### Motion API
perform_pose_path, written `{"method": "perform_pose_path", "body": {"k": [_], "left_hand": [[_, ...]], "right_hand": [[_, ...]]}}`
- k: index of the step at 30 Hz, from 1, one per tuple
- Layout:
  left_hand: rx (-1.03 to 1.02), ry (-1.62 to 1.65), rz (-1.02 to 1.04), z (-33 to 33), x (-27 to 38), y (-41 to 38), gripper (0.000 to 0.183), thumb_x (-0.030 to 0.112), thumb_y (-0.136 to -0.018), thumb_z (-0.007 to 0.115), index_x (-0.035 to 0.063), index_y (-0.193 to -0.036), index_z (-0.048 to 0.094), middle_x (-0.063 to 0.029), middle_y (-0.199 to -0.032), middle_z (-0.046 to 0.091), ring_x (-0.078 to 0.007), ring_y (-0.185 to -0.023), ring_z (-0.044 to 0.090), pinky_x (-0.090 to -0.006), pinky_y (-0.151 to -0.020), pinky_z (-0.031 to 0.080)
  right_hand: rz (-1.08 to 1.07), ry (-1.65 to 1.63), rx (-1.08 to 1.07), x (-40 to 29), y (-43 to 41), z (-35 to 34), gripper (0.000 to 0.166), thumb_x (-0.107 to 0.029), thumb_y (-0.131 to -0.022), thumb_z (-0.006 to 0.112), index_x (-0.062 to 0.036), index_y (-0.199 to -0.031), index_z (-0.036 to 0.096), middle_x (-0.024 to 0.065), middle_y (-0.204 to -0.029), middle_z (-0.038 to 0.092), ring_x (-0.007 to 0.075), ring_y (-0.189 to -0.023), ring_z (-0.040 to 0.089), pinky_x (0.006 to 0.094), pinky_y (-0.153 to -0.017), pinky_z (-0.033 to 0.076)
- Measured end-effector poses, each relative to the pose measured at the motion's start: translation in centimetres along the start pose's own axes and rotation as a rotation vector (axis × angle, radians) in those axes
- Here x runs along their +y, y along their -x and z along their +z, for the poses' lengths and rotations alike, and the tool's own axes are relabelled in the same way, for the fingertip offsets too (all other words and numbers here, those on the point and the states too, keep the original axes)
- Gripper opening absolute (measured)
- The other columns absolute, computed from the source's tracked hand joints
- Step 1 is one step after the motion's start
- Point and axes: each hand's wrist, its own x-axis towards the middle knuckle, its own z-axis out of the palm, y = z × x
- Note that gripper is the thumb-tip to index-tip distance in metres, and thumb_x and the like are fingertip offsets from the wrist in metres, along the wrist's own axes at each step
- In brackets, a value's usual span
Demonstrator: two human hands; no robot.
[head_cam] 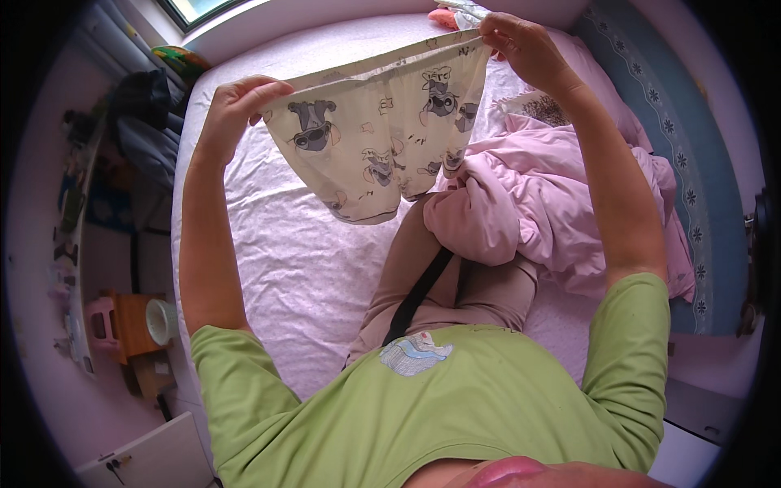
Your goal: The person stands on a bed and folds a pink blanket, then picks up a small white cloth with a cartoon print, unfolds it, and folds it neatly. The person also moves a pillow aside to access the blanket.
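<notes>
A pair of cream shorts (378, 128) with a grey cartoon print hangs stretched by its waistband between my two hands, above the bed. My left hand (238, 107) pinches one end of the waistband between thumb and fingers. At the other end, higher in the view, my right hand (518, 46) grips the band. The leg openings hang down near my knees. A crumpled pink quilt (537, 189) lies beside and partly over my legs, and a black strap (421, 293) runs across my lap.
I sit on a bed with a wrinkled pale sheet (287, 268). Pink pillows (601, 91) lie by the blue padded headboard (671, 152) on the right. On the left are dark clothes (143, 122), a pink stool (102, 323) and a pale basket (161, 320). A window (198, 9) is at the top.
</notes>
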Motion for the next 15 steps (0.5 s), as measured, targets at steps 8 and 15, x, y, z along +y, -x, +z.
{"method": "perform_pose_path", "body": {"k": [8,15], "left_hand": [[0.063,0.06,0.07,0.1,-0.2,-0.4,0.03,0.035,-0.085,0.075,0.0057,-0.089,0.068,-0.0033,-0.075,0.065,-0.0098,-0.065,0.061,-0.0209,-0.06,0.048],[0.353,-0.313,-0.099,2.5,-2.3,-3.1,0.029,0.031,-0.087,0.071,0.0028,-0.082,0.064,-0.0084,-0.071,0.067,-0.0144,-0.064,0.064,-0.0287,-0.061,0.051]], "right_hand": [[0.253,-0.407,0.008,0.2,-0.9,-0.3,0.024,-0.008,-0.094,0.057,-0.0014,-0.116,0.062,0.0054,-0.093,0.064,0.0131,-0.085,0.057,0.0284,-0.076,0.049],[0.526,-0.395,0.004,-6.3,-2.9,2.4,0.021,-0.009,-0.094,0.054,0.0043,-0.108,0.064,0.0054,-0.084,0.062,0.0152,-0.08,0.061,0.0309,-0.072,0.051]]}}
